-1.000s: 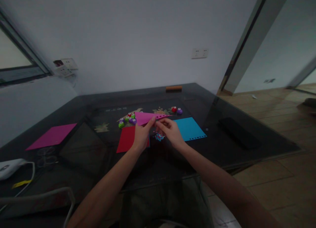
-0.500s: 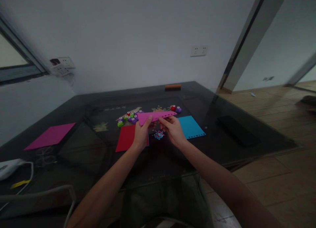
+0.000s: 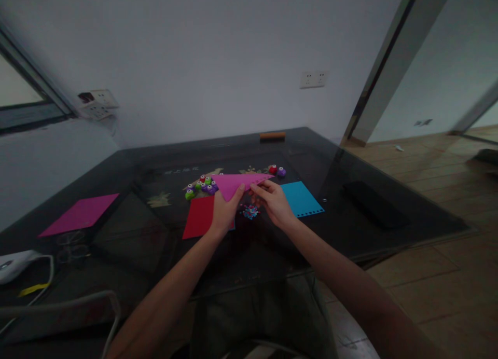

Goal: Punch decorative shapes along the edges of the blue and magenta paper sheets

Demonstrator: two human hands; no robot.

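Observation:
A sheet of pink paper (image 3: 229, 183) with small holes along one edge is held up above the table between both hands. My left hand (image 3: 226, 207) is closed on its left part, thumb on top. My right hand (image 3: 272, 199) pinches the holed edge near the middle; some of its fingers are hidden behind. Below the hands lies a small pile of punched paper bits (image 3: 250, 211) in mixed colours. Red paper (image 3: 198, 216) lies left of the pile, partly under my left hand, and blue paper (image 3: 301, 197) with a row of holes lies to the right.
Several small creature-shaped objects (image 3: 190, 194), green, purple and red, stand behind the red paper. Two more (image 3: 273, 169) are farther right. Another pink sheet (image 3: 80, 213) lies far left. A black oblong object (image 3: 373, 204) rests at right, a brown bar (image 3: 272, 136) at the back edge.
The pink paper has tilted and shifted slightly left, showing more of its face as a triangle. My left thumb has moved a little to the right along it.

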